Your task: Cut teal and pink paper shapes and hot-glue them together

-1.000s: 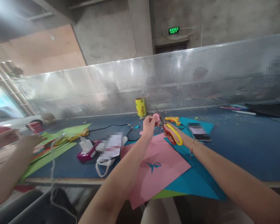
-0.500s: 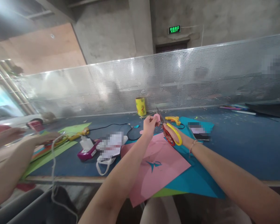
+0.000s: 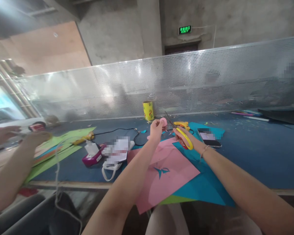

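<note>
My left hand (image 3: 156, 129) is raised over the blue table (image 3: 254, 153) and pinches a small round pink paper piece (image 3: 163, 122). My right hand (image 3: 183, 136) grips yellow-and-red scissors (image 3: 182, 137), their blades pointing up toward the pink piece. Below my arms lies a pink paper sheet (image 3: 166, 173) with a small blue shape on it, over a blue sheet (image 3: 201, 189) and a green sheet whose edge shows at the table's near edge.
A phone (image 3: 209, 137) and a yellow glue gun (image 3: 181, 124) lie behind my right hand. A yellow can (image 3: 148, 111) stands by the perforated metal screen (image 3: 210, 81). A purple device (image 3: 93, 156), cables and green sheets (image 3: 63, 147) lie left, where another person's arm (image 3: 12, 169) works.
My right hand with the scissors has shifted slightly right and away from the pink piece. The other person's hands at the left have moved over the green sheets.
</note>
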A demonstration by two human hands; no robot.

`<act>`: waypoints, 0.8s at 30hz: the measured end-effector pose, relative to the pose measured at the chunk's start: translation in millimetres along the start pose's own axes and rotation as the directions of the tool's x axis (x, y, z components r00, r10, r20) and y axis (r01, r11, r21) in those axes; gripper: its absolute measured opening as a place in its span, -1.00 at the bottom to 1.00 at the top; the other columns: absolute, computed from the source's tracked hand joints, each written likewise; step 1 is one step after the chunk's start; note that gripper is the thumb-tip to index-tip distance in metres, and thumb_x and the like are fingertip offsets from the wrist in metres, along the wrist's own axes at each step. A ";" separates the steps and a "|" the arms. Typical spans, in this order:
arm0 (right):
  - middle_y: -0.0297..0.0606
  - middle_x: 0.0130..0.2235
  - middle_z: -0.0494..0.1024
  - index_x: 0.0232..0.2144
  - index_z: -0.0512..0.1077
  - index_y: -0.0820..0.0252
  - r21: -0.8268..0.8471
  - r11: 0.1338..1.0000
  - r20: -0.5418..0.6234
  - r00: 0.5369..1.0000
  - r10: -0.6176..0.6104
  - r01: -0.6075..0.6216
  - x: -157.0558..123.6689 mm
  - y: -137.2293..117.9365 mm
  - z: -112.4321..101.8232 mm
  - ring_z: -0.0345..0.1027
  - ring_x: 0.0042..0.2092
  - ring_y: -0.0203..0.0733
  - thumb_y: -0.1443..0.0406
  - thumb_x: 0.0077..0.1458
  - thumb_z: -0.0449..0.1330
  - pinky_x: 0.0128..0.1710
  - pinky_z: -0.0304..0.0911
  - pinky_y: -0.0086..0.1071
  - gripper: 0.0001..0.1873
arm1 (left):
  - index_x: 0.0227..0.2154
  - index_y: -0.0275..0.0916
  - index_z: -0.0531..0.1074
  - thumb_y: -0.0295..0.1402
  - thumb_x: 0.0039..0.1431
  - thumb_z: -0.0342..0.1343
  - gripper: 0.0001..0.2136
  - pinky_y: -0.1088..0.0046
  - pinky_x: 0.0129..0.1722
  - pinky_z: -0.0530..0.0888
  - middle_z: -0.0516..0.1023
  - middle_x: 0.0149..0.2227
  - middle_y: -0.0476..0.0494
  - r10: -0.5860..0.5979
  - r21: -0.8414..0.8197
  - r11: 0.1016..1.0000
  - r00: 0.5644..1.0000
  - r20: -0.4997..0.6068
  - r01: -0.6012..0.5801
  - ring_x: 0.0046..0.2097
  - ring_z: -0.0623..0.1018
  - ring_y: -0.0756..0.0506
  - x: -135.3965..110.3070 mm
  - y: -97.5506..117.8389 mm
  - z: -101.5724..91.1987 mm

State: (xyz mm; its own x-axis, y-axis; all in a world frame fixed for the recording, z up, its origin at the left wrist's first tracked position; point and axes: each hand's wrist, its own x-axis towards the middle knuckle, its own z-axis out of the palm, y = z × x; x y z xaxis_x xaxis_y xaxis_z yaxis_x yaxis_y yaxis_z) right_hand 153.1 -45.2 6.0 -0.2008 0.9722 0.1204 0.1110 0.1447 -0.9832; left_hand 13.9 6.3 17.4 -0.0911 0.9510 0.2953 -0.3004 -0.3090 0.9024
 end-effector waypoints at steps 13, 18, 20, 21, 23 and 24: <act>-0.44 -0.68 0.18 -0.50 0.11 0.13 -0.193 0.978 0.034 0.997 -0.069 0.074 -7.1 -7.9 2.3 -0.03 -0.74 -0.41 -0.16 0.05 0.00 -0.77 -0.11 -0.44 -0.51 | -0.47 -0.28 0.32 -0.44 -0.03 0.08 -0.95 0.57 -0.53 0.35 0.37 -0.57 0.04 0.010 0.018 1.000 0.999 0.044 -0.010 -0.57 0.37 0.09 -8.9 9.0 3.9; -0.46 -0.69 0.16 -0.50 0.12 0.13 -0.152 0.984 0.030 0.996 -0.086 0.089 -8.1 -8.5 5.1 -0.04 -0.75 -0.43 -0.17 0.00 0.03 -0.78 -0.11 -0.45 -0.49 | -0.48 -0.28 0.33 -0.39 -0.01 0.09 -0.93 0.58 -0.55 0.32 0.34 -0.59 0.05 0.017 0.018 1.000 0.999 0.038 -0.018 -0.58 0.34 0.10 -8.6 8.7 4.7; -0.46 -0.70 0.15 -0.51 0.12 0.13 -0.140 0.986 0.038 0.996 -0.084 0.088 -7.9 -7.3 5.0 -0.04 -0.75 -0.42 -0.15 0.05 0.00 -0.79 -0.11 -0.45 -0.51 | -0.48 -0.28 0.33 -0.40 -0.02 0.09 -0.93 0.58 -0.55 0.32 0.36 -0.59 0.04 0.012 0.021 1.000 0.999 0.034 -0.012 -0.58 0.34 0.10 -9.1 9.1 5.0; -0.46 -0.71 0.14 -0.52 0.12 0.13 -0.132 0.988 0.044 0.996 -0.078 0.083 -7.5 -6.1 4.5 -0.05 -0.76 -0.42 -0.14 0.07 -0.02 -0.79 -0.11 -0.45 -0.52 | -0.48 -0.28 0.33 -0.41 -0.02 0.09 -0.94 0.58 -0.55 0.32 0.36 -0.58 0.04 0.010 0.023 1.000 0.999 0.032 -0.010 -0.58 0.34 0.10 -9.3 9.2 5.1; -0.46 -0.73 0.11 -0.53 0.12 0.13 -0.109 0.991 0.056 0.996 -0.069 0.075 -6.0 -2.9 3.1 -0.05 -0.76 -0.42 -0.12 0.10 -0.03 -0.79 -0.11 -0.45 -0.52 | -0.49 -0.28 0.32 -0.42 -0.03 0.09 -0.94 0.59 -0.54 0.33 0.37 -0.58 0.04 0.007 0.024 1.000 0.999 0.036 -0.008 -0.58 0.35 0.10 -9.6 9.1 5.1; -0.47 -0.73 0.11 -0.53 0.13 0.14 -0.097 0.993 0.060 0.996 -0.065 0.070 -5.0 -1.2 2.4 -0.05 -0.76 -0.42 -0.12 0.10 -0.03 -0.80 -0.10 -0.44 -0.52 | -0.50 -0.28 0.32 -0.41 -0.03 0.10 -0.93 0.59 -0.53 0.33 0.38 -0.58 0.04 0.005 0.022 1.000 0.999 0.040 -0.006 -0.58 0.35 0.10 -9.6 8.8 5.0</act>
State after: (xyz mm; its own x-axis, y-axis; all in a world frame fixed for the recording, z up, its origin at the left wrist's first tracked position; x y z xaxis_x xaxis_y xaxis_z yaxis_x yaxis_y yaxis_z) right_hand 151.6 -50.7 6.3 -0.2651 0.9481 0.1753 0.1908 0.2298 -0.9543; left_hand 16.9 -5.6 24.0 -0.0543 0.9483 0.3126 -0.2791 -0.3150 0.9071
